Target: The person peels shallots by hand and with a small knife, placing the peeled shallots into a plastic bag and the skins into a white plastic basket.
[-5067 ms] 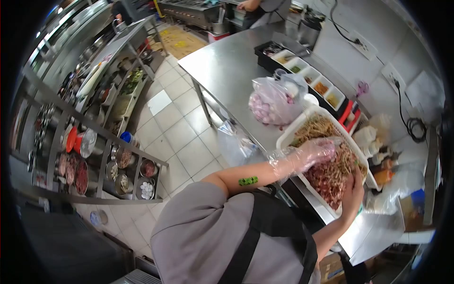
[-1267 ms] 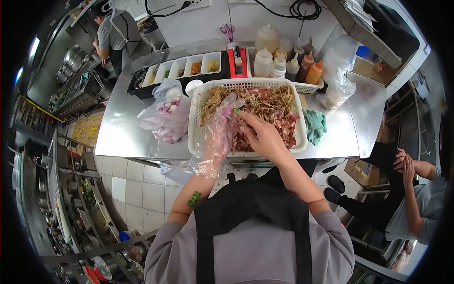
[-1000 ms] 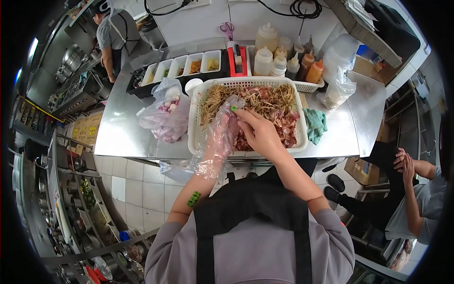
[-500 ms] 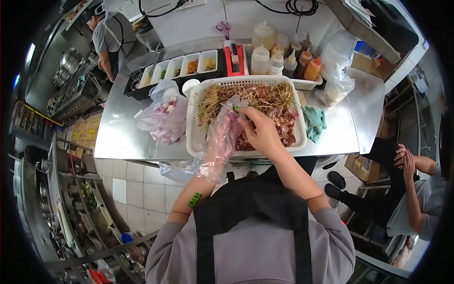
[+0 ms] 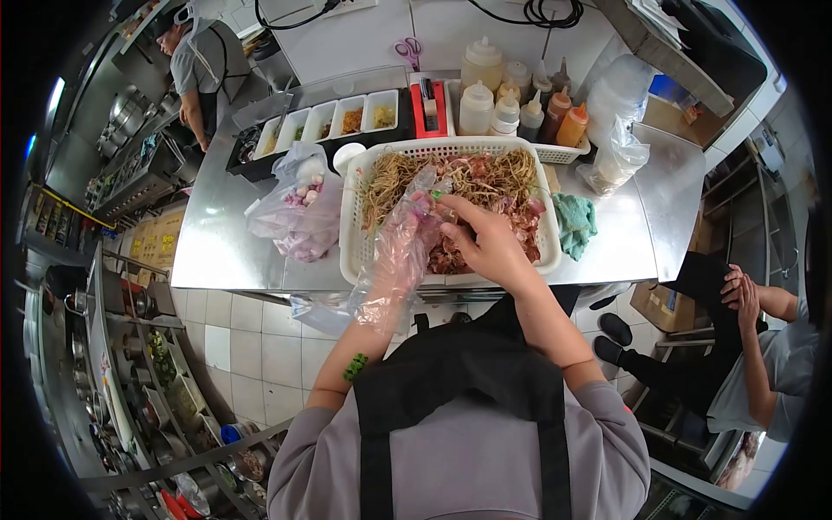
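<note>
A white plastic basket (image 5: 354, 251) stands on the steel table, holding brown stringy roots (image 5: 394, 178) and reddish skins or peelings (image 5: 524, 227). My left hand (image 5: 418, 221), in a loose clear plastic glove, is over the basket's left half, its fingers closed around something small and purplish that I cannot make out. My right hand (image 5: 485, 238) is bare and comes in from the right; its index finger reaches to the left fingertips, beside a small green spot, with the thumb apart below. Left of the basket sits a clear bag (image 5: 299, 217) of small pinkish-white bulbs.
Behind the basket are squeeze bottles (image 5: 477, 108), a red-framed device (image 5: 429, 108) and a tray of white containers (image 5: 351, 120). A green cloth (image 5: 574, 225) and a tied bag (image 5: 617, 160) lie to the right. One person (image 5: 752, 347) sits at right; another (image 5: 198, 74) stands at upper left.
My right hand has shifted slightly to the right, and its thumb and index finger have opened wider. My left hand has barely moved.
</note>
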Demonstrator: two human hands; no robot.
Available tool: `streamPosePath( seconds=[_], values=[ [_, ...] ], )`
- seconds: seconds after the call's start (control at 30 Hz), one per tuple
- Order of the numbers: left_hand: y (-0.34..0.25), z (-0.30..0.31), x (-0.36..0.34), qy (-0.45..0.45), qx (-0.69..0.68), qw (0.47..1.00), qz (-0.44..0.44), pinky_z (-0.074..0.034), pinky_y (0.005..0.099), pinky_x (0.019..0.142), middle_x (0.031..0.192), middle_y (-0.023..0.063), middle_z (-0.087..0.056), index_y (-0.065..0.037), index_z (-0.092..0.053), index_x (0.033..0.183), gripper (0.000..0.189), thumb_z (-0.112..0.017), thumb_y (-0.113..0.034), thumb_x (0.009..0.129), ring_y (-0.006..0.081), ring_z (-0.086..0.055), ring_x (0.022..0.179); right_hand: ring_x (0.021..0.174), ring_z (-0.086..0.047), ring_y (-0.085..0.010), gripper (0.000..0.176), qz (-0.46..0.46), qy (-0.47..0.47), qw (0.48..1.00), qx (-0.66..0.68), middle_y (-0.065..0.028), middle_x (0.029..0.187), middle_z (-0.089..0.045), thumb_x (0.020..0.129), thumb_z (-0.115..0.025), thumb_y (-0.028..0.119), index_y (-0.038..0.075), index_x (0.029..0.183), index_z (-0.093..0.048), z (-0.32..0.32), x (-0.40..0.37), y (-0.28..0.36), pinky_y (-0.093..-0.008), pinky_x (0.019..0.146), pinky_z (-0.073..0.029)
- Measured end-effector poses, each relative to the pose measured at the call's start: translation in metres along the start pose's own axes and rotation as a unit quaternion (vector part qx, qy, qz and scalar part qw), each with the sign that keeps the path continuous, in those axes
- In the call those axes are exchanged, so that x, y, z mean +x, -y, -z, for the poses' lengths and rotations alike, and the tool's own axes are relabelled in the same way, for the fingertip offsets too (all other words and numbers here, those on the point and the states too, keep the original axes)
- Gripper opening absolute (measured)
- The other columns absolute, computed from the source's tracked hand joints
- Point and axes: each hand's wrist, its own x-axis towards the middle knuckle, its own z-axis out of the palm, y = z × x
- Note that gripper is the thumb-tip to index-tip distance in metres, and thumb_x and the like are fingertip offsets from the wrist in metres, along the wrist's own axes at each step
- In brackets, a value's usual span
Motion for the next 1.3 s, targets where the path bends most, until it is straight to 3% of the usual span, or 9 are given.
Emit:
streamPosePath(
  seconds=[0.13,0.43,0.6,0.73,0.8,0.93,1.0,1.23,1.3],
  values=[
    [-0.001,-0.005,-0.001,-0.009,-0.001,1.000,0.013,-0.050,0.0285,0.083,0.117,0.0095,-0.055,0.001,-0.045,0.124,0.042,-0.059,-0.017,0.089,0.0172,-0.058,0.098,0.083,-0.060,-0.0368,0.030,0.030,-0.017,0.999,-0.029,-0.0167,0.098,-0.062,0.085,-0.057,0.011,0.008,0.115,-0.053,-0.008,-0.002,-0.008,-0.0412,0.071,-0.048],
    [0.005,-0.003,-0.004,0.024,0.001,1.000,-0.014,-0.050,0.0295,0.087,0.114,0.0104,-0.056,0.002,-0.046,0.123,0.042,-0.060,-0.017,0.088,0.0181,-0.058,0.100,0.081,-0.059,-0.0373,0.024,-0.021,-0.026,0.997,-0.072,-0.0132,0.098,-0.062,0.085,-0.057,0.012,0.010,0.108,-0.056,-0.010,-0.002,-0.005,-0.0409,0.067,-0.049],
    [0.001,-0.012,-0.004,0.059,0.001,0.998,-0.010,-0.050,0.0295,0.087,0.116,0.0128,-0.055,0.004,-0.045,0.124,0.043,-0.059,-0.017,0.088,0.0204,-0.058,0.100,0.083,-0.060,-0.0367,0.022,-0.009,-0.107,0.993,-0.052,-0.0150,0.096,-0.062,0.086,-0.057,0.011,0.007,0.107,-0.057,-0.004,0.000,-0.014,-0.0398,0.069,-0.049],
    [0.001,-0.004,-0.001,0.036,-0.039,0.998,0.022,-0.050,0.0300,0.088,0.119,0.0152,-0.053,0.004,-0.043,0.126,0.045,-0.059,-0.016,0.088,0.0231,-0.058,0.101,0.084,-0.061,-0.0371,0.025,0.015,-0.114,0.992,-0.047,-0.0181,0.094,-0.062,0.086,-0.056,0.010,0.004,0.110,-0.055,0.007,0.001,-0.011,-0.0387,0.071,-0.048],
    [0.001,-0.004,-0.001,0.029,-0.061,0.997,0.031,-0.050,0.0301,0.088,0.120,0.0157,-0.053,0.004,-0.043,0.126,0.046,-0.060,-0.015,0.088,0.0238,-0.058,0.102,0.086,-0.063,-0.0285,0.027,-0.131,0.010,0.991,-0.007,-0.0180,0.095,-0.063,0.088,-0.057,0.010,0.000,0.113,-0.055,0.016,-0.001,0.003,-0.0331,0.074,-0.047],
    [0.001,-0.004,-0.001,0.035,-0.036,0.999,0.005,-0.050,0.0294,0.087,0.122,0.0155,-0.052,0.003,-0.043,0.126,0.047,-0.061,-0.015,0.087,0.0212,-0.058,0.098,0.092,-0.062,-0.0296,0.027,-0.072,0.026,0.996,0.034,-0.0185,0.097,-0.064,0.087,-0.057,0.009,0.000,0.113,-0.055,0.006,-0.005,-0.002,-0.0333,0.078,-0.047],
    [0.001,-0.002,0.000,0.047,-0.045,0.998,0.007,-0.050,0.0294,0.087,0.122,0.0151,-0.052,0.003,-0.044,0.125,0.046,-0.062,-0.015,0.086,0.0202,-0.058,0.098,0.087,-0.060,-0.0377,0.030,0.024,-0.030,0.999,0.001,-0.0185,0.096,-0.063,0.086,-0.056,0.009,0.004,0.116,-0.054,-0.003,-0.004,-0.011,-0.0394,0.075,-0.048],
    [-0.005,-0.015,-0.003,0.059,0.049,0.997,-0.010,-0.047,0.0323,0.092,0.120,0.0115,-0.053,0.001,-0.045,0.125,0.052,-0.067,-0.022,0.083,0.0187,-0.056,0.102,0.091,-0.060,-0.0362,0.027,0.007,-0.026,1.000,0.005,-0.0176,0.102,-0.062,0.086,-0.056,0.007,0.004,0.113,-0.056,-0.006,-0.004,-0.006,-0.0384,0.076,-0.048],
    [-0.005,-0.014,-0.004,0.067,0.065,0.995,-0.020,-0.047,0.0327,0.092,0.120,0.0113,-0.053,0.001,-0.044,0.125,0.054,-0.067,-0.023,0.083,0.0192,-0.056,0.103,0.088,-0.061,-0.0344,0.026,-0.012,-0.042,0.997,0.063,-0.0173,0.099,-0.063,0.087,-0.056,0.008,0.004,0.112,-0.056,-0.007,-0.003,-0.012,-0.0369,0.074,-0.048]
  ],
)
